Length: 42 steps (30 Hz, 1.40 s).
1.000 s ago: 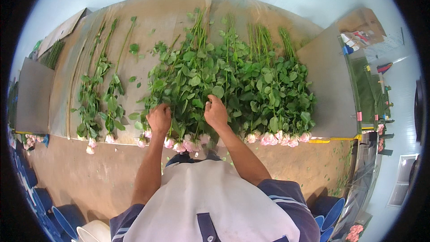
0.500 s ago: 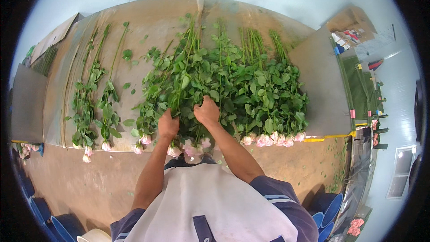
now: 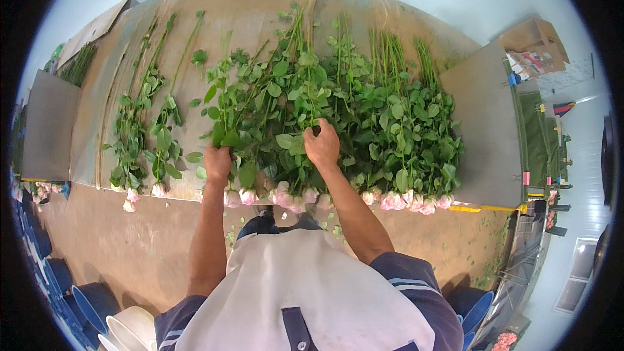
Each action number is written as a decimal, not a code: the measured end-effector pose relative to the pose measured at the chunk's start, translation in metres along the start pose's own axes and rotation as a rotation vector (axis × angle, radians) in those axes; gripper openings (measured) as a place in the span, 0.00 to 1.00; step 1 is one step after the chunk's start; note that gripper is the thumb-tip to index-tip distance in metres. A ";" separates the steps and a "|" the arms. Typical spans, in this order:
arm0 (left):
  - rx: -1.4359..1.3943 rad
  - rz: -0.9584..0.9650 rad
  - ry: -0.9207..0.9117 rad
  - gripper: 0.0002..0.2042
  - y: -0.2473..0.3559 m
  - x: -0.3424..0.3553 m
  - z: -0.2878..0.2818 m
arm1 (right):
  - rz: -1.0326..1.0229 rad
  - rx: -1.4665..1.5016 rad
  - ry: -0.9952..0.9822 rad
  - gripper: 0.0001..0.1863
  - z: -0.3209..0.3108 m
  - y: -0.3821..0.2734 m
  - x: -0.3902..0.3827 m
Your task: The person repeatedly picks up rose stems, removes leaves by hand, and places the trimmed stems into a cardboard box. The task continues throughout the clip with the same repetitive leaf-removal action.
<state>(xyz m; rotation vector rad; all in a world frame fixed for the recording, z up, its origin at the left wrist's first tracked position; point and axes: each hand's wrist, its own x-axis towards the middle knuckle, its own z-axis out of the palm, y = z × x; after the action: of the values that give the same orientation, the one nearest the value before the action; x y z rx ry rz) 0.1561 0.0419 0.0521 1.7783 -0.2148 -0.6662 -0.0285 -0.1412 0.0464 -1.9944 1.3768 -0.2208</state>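
Observation:
A broad pile of long-stemmed pale pink roses [image 3: 396,201] covers the middle and right of the brown table [image 3: 247,6], blooms along the near edge, leafy stems pointing away. My left hand [image 3: 218,161] is closed on a leafy rose stem at the pile's left side, its fingertips partly behind the leaves. My right hand [image 3: 320,140] pinches another leafy stem in the centre of the pile. Separate rose stems [image 3: 159,140] lie loose to the left of both hands.
Grey upright panels [image 3: 484,130] stand at either side, the right one beside green dividers [image 3: 532,130] and an open cardboard box [image 3: 533,49]. Blue buckets [image 3: 91,305] and white buckets [image 3: 127,331] sit on the floor [image 3: 130,247] at lower left, more blue ones at lower right.
My left hand has moved out to the left and forward with a stem, apart from the pile's centre. My right hand has moved a little forward and right, still gripping among the leaves.

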 end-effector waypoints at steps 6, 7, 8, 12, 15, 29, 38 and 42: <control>-0.188 0.018 -0.094 0.10 0.012 -0.017 0.010 | 0.058 0.724 -0.004 0.19 -0.011 -0.014 -0.005; -0.223 -0.003 -0.115 0.10 0.014 -0.022 0.017 | 0.011 0.793 0.039 0.18 -0.013 -0.016 -0.006; -0.306 0.017 -0.131 0.10 0.015 -0.026 0.027 | -0.017 0.864 0.081 0.17 -0.015 -0.017 -0.008; -0.355 -0.101 -0.210 0.10 0.021 -0.053 0.058 | 0.037 0.945 0.113 0.14 -0.030 -0.010 -0.020; -0.396 -0.145 -0.256 0.11 0.025 -0.060 0.078 | 0.092 0.830 0.188 0.13 -0.046 0.004 -0.024; -0.377 -0.247 -0.125 0.13 0.013 -0.065 0.109 | -0.045 0.428 0.331 0.14 -0.278 0.052 -0.053; -0.540 -0.252 -0.338 0.14 0.014 -0.082 0.183 | -0.129 -0.549 0.880 0.19 -0.580 0.113 -0.072; -0.257 -0.351 -0.307 0.15 0.011 -0.085 0.197 | 0.101 -0.792 0.628 0.27 -0.595 0.189 -0.037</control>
<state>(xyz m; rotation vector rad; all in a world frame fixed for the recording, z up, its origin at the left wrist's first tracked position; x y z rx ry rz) -0.0175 -0.0849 0.0562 1.4724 -0.0187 -1.1678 -0.4838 -0.4092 0.3804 -2.6065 2.2092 -0.3030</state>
